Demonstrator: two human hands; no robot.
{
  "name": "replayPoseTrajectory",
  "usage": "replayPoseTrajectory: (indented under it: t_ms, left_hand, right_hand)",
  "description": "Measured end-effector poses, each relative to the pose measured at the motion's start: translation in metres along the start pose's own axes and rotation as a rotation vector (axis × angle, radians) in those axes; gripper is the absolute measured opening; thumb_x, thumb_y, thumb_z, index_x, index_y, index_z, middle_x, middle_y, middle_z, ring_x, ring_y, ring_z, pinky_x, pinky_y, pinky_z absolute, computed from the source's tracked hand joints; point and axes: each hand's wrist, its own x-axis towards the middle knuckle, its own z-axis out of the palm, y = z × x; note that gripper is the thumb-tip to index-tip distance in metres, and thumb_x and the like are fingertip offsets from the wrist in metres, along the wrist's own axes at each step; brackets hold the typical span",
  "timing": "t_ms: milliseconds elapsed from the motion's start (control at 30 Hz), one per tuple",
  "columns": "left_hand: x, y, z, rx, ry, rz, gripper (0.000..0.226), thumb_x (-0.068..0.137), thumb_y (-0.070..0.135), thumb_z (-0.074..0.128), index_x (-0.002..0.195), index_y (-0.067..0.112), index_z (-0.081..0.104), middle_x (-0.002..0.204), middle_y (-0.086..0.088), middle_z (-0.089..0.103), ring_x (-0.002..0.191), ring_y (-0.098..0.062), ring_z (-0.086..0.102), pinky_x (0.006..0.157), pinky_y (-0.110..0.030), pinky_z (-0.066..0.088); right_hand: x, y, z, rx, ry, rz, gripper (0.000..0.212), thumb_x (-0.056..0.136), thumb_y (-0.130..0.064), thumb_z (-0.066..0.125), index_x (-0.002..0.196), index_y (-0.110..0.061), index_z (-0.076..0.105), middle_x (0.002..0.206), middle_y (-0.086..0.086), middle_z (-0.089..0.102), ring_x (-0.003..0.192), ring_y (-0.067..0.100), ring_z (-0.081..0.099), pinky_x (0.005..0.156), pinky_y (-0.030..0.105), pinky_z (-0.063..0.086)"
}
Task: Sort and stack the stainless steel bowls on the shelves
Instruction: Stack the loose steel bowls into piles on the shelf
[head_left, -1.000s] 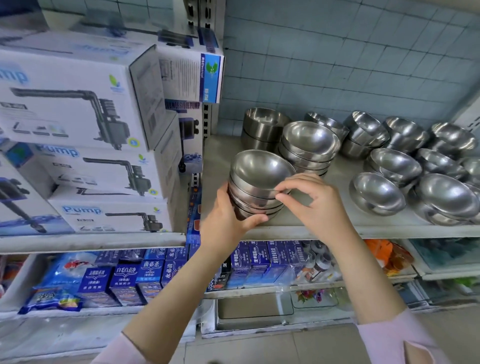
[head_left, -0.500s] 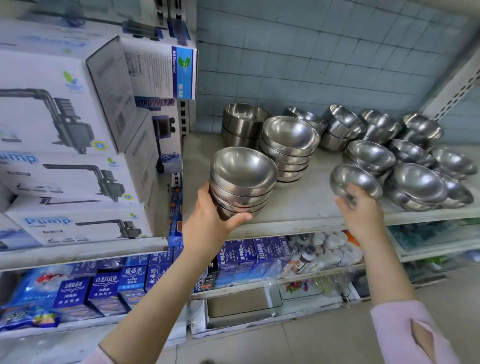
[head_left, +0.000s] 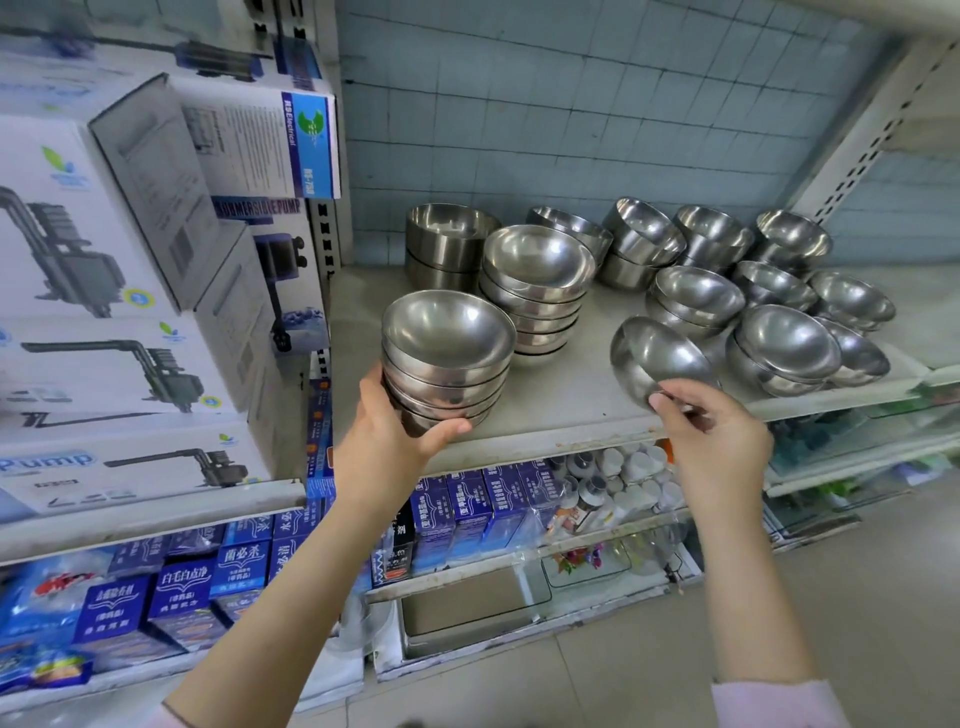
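Note:
A stack of several steel bowls (head_left: 447, 358) stands at the front left of the grey shelf (head_left: 566, 395). My left hand (head_left: 384, 441) grips the base of this stack, thumb across its front. My right hand (head_left: 711, 441) pinches the near rim of a single steel bowl (head_left: 657, 361), which is tilted up off the shelf. Behind the gripped stack stands a taller bowl stack (head_left: 537, 291), with a stack of straight-sided bowls (head_left: 449, 244) at the back. Loose and partly nested bowls (head_left: 784, 343) crowd the right half of the shelf.
Large white pump boxes (head_left: 114, 291) fill the shelf to the left, close to the gripped stack. Blue boxes (head_left: 467, 509) and small packets sit on the shelf below. A perforated shelf upright (head_left: 862, 130) rises at the right. The tiled wall is behind.
My right hand left the gripped stack, moved right, took a single bowl by its rim and lifted it into a tilt. My left hand has stayed on the stack.

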Motion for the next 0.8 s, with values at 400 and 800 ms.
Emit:
replayPoseTrajectory:
  t_ms: [400,800]
  left_hand:
    - [0.000,0.005,-0.003,-0.093,0.061,-0.061,0.110,0.061,0.067,0.072,0.147,0.020,0.023,0.141,-0.003,0.052,0.120,-0.032,0.056,0.087,-0.045,0.051]
    - [0.005,0.006,-0.003,-0.130,0.103,-0.083,0.107,0.068,0.053,0.079,0.150,0.017,0.019,0.144,-0.006,0.048,0.125,-0.031,0.052,0.080,-0.036,0.044]
  right_hand:
    - [-0.009,-0.105,0.050,0.226,-0.252,-0.513,0.015,0.085,-0.009,0.074,0.097,-0.018,0.077,0.089,-0.017,0.069,0.084,0.009,0.065,0.080,0.023,0.053]
    - [0.001,-0.103,0.106,0.138,-0.446,-0.581,0.011,0.082,-0.010,0.075,0.092,-0.014,0.079,0.084,-0.002,0.073,0.085,0.009,0.059,0.077,0.023,0.050]
